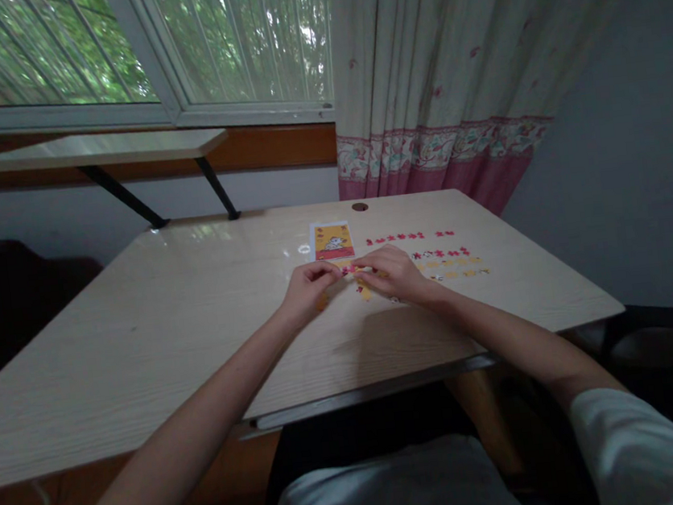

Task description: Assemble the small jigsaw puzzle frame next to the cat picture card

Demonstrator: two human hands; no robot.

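Note:
Both hands meet over the desk, just below a yellow and red picture card with a white animal on it. My left hand is closed in a pinch at the left end of small red puzzle pieces. From the other side my right hand pinches the same red pieces between thumb and fingers. A few yellow puzzle pieces lie on the desk beneath the fingers. Another small piece lies by the right wrist. The fingers partly hide the pieces.
To the right lie rows of loose pieces: red ones at the back, yellow ones nearer. A raised shelf on black legs stands at the desk's back left. A curtain hangs behind the desk.

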